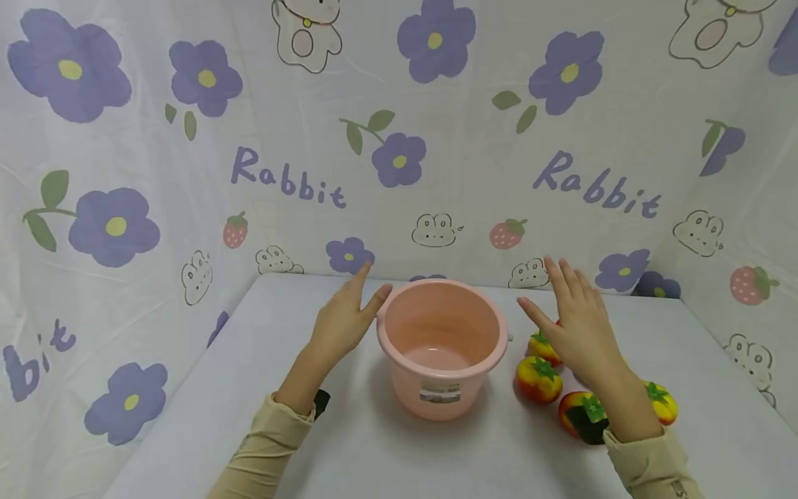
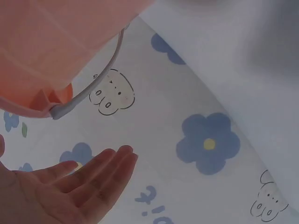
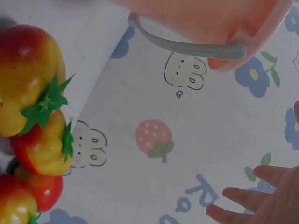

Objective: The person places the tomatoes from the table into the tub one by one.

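A pink bucket (image 1: 436,395) with a label on its front stands upright on the white table. In both wrist views its grey handle (image 2: 88,93) hangs along the back side. My left hand (image 1: 341,315) is raised just left of the bucket's rim, fingers extended, holding nothing; the left wrist view shows it apart from the bucket. To the right, my right hand (image 1: 576,322) hovers with spread fingers above several red-and-yellow fruits (image 1: 539,380) with green, star-shaped leafy tops. Hand and forearm partly hide these fruits in the head view.
A pale cloth backdrop (image 1: 449,194) with purple flowers, rabbits and strawberries rises behind and beside the table (image 1: 206,423). In the right wrist view, the fruits (image 3: 28,74) lie close together near the table's edge.
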`<action>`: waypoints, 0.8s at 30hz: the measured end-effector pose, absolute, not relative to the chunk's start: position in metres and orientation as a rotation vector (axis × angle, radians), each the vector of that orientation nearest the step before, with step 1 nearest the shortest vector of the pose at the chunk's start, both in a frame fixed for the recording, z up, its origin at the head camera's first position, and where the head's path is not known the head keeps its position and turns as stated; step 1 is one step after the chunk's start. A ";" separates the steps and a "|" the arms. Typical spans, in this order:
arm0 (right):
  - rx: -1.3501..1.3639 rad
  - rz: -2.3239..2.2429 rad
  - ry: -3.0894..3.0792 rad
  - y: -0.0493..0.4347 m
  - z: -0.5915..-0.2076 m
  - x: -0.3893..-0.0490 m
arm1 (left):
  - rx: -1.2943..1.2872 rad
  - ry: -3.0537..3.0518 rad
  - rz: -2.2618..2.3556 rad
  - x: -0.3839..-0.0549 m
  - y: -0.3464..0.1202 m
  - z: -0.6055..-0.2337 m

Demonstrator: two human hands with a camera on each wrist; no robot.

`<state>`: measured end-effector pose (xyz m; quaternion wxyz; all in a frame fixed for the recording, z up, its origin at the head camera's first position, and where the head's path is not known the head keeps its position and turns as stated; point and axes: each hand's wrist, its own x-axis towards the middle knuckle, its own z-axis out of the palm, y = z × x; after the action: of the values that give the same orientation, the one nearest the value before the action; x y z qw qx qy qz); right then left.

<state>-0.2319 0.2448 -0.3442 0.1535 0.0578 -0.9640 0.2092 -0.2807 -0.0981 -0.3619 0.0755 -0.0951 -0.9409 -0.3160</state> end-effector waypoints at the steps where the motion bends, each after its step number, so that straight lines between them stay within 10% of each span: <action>1: 0.164 0.613 -2.762 0.245 -0.345 -0.232 | -0.274 -2.829 -0.977 -0.281 -0.097 -0.364; 24: 0.093 1.184 -2.776 0.258 -0.366 -0.227 | -0.338 -2.763 -1.533 -0.288 -0.086 -0.400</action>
<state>-0.2272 0.2584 -0.3656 0.0614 0.0307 -0.9177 0.3913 -0.2883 -0.0860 -0.4004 -0.0180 -0.1064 -0.8694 -0.4822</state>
